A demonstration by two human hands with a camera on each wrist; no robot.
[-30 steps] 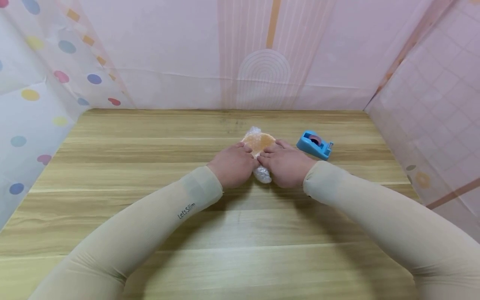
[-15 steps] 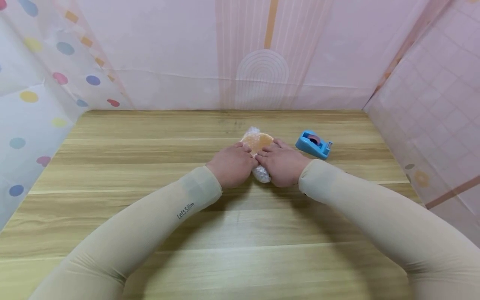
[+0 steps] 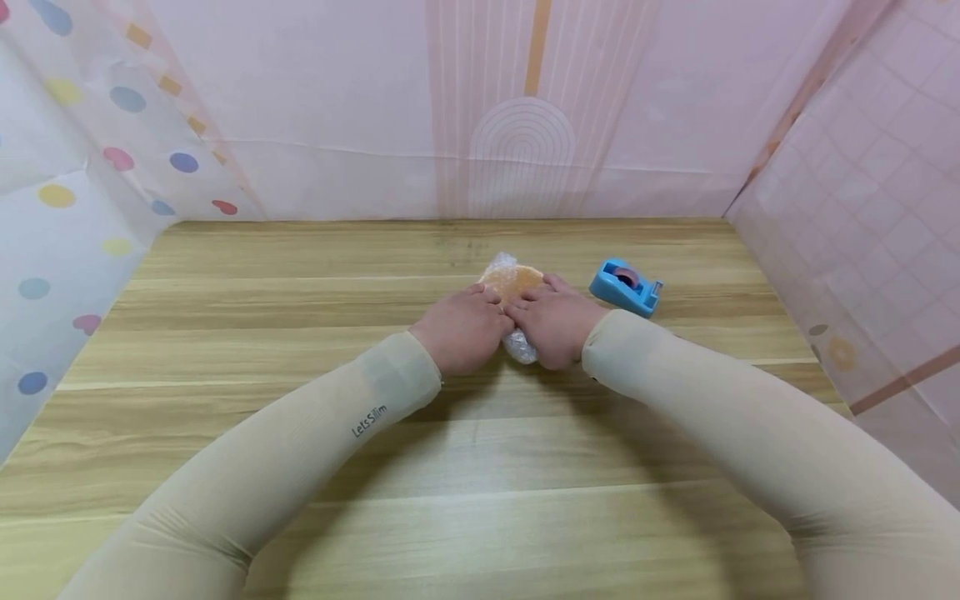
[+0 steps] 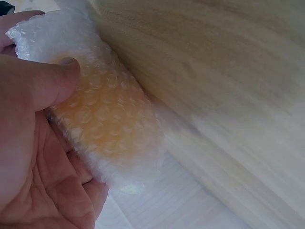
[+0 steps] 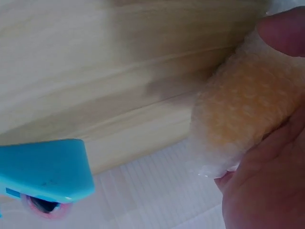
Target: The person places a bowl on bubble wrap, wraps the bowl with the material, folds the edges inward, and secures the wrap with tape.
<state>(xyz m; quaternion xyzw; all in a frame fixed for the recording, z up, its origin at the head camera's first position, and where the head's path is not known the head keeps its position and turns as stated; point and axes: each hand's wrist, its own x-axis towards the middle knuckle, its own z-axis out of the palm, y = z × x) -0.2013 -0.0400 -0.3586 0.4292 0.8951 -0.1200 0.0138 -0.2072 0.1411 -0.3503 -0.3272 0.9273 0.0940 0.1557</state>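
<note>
Both hands meet over a bubble-wrapped orange object [image 3: 514,287] lying on the wooden desk [image 3: 300,283], a little right of the middle and nearer the far edge than the near one. The left hand [image 3: 459,333] curls round the bundle's left side; in the left wrist view its thumb [image 4: 50,81] presses into the wrap [image 4: 107,119] while the palm cups it from below. The right hand [image 3: 552,325] grips the other side, a fingertip [image 5: 283,31] set on top of the bundle [image 5: 238,112] and the palm beneath. What the orange thing is inside the wrap cannot be told. To do this step well, it seems best to keep the wrap drawn snug round the object with even pressure from both sides, thumbs holding the loose edge flat so it does not spring open, and not squeezing so hard that bubbles burst or the content deforms. The blue tape dispenser [image 3: 626,287] stands just right of the right hand, toward the desk's far right corner, within easy reach; one hand should be able to hold the fold closed alone.
</note>
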